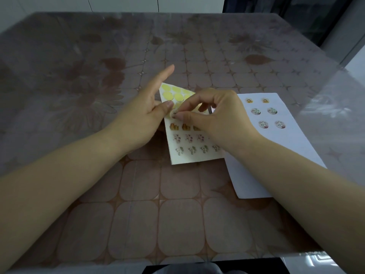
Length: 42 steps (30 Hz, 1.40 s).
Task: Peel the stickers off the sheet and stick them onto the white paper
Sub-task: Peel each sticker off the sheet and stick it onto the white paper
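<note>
Over the middle of the table [177, 224], you hold the sticker sheet [189, 153] tipped up, far corner raised, near edge low. Your left hand [144, 113] pinches the sheet's left edge. The thumb presses on the printed face, the index finger juts out straight and idle, and the other fingers are mostly hidden behind. That grip likely braces the backing so it does not rise with the peel. Your right hand [219, 113] has thumb and forefinger closed tight on one small sticker [173, 114] at the left end of its row, just below the yellow rounds, with the remaining fingers curled loosely above the sheet. The sticker's edge looks lifted, but I cannot tell how much is free. White paper [286, 151] lies flat just right of the sheet, partly under your right forearm. Six placed stickers [255, 111] sit in pairs on its far half. The paper is probably set there so the carry across is short. The lower rows of the sheet are full, so plenty is left to peel.
</note>
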{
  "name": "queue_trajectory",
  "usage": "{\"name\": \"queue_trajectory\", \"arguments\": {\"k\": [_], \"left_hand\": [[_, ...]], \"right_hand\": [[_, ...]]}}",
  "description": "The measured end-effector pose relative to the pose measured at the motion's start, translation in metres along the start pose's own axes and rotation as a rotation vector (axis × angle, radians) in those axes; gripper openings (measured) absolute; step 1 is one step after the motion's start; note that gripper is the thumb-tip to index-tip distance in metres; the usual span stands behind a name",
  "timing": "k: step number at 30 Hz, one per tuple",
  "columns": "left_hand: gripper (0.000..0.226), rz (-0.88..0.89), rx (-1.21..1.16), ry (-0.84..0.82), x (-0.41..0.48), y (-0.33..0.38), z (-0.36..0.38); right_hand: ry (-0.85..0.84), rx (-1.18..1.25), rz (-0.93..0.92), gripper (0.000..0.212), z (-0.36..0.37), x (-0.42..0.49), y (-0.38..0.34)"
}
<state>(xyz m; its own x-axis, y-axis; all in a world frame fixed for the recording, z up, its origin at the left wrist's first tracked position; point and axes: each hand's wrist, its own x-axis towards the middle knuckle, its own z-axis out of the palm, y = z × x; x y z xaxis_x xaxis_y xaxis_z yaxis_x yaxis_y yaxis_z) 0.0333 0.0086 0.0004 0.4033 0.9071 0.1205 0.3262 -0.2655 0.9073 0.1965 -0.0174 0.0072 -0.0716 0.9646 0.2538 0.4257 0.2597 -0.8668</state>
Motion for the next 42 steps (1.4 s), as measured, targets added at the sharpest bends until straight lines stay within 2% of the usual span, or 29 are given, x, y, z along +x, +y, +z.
{"name": "queue_trajectory", "arguments": {"k": [6, 8, 14, 17, 21, 27, 39, 42], "left_hand": [[0.059, 0.013, 0.011, -0.03, -0.001, 0.003, 0.002], [0.059, 0.014, 0.004, -0.017, 0.0, 0.002, 0.001], [0.051, 0.043, -0.028, 0.131, 0.009, -0.008, -0.007], [0.049, 0.029, -0.059, 0.16, 0.013, -0.012, -0.01], [0.048, 0.031, -0.011, 0.127, 0.012, -0.013, -0.008], [0.047, 0.028, -0.005, 0.121, 0.012, -0.013, -0.008], [0.047, 0.034, -0.002, 0.087, 0.011, -0.013, -0.009], [0.047, 0.037, -0.011, 0.083, 0.011, -0.013, -0.009]], "right_hand": [[0.079, 0.03, 0.075, 0.009, -0.01, 0.005, -0.001], [0.06, -0.015, 0.104, 0.009, -0.025, 0.01, -0.008], [-0.29, -0.281, 0.314, 0.015, -0.088, 0.015, -0.023], [-0.366, -0.312, 0.411, 0.017, -0.094, 0.004, -0.01], [-0.306, -0.231, 0.449, 0.014, -0.086, -0.012, 0.005], [-0.192, -0.243, 0.478, 0.009, -0.076, -0.017, 0.009], [-0.185, -0.296, 0.42, 0.008, -0.071, -0.02, 0.013], [-0.146, -0.31, 0.407, 0.017, -0.071, -0.02, 0.014]]}}
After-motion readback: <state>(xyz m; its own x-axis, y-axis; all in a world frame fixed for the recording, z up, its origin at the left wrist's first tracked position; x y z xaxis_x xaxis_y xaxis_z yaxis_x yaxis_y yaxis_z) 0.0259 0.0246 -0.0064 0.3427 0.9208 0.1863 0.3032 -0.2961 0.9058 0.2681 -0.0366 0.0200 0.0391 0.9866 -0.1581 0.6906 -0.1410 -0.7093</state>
